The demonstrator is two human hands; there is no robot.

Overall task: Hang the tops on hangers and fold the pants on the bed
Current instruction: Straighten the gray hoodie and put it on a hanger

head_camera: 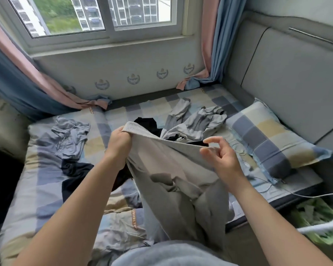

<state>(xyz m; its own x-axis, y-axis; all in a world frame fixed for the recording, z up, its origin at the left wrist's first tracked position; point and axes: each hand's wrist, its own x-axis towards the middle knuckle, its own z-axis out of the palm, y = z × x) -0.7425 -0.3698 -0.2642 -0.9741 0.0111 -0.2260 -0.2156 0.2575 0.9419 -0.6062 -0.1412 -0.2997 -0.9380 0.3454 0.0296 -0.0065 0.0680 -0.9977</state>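
Grey pants (173,169) hang between the hands over the bed (96,144), waistband gripped in the left hand (119,143), right hand (221,158) spread, barely touching the far end; risk: unsupported side sags, legs twist before folding.

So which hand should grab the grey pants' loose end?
Right. The right hand is open beside the free end of the waistband; the left hand grips the grey pants at the other end.
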